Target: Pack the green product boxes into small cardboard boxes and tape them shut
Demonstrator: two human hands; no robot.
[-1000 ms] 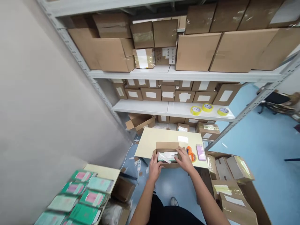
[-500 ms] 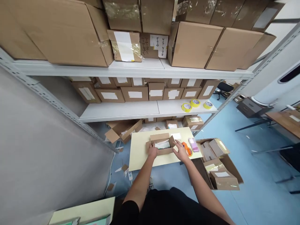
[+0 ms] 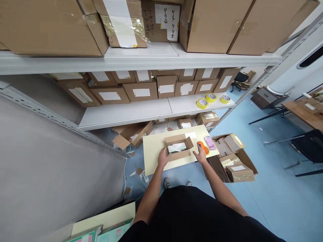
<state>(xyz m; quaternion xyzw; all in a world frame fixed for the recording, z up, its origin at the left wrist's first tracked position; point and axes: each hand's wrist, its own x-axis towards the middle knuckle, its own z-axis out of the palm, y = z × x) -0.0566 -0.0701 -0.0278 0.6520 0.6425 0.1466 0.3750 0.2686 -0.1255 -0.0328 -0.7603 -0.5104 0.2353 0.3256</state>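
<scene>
A small open cardboard box with white and green packets inside sits on a pale yellow table. My left hand rests against the box's left side, fingers on its edge. My right hand has left the box and lies beside an orange tape dispenser at the table's right end, touching it; whether it grips it I cannot tell.
Grey metal shelving holds many labelled cardboard boxes; three yellow tape rolls lie on the lower shelf. A large open carton of small boxes stands on the blue floor at right. A wall runs along the left. Chairs and a desk stand far right.
The view rose and swung right. My right hand slid off the box's right flap over to the orange tape dispenser. My left hand stayed at the box's left side.
</scene>
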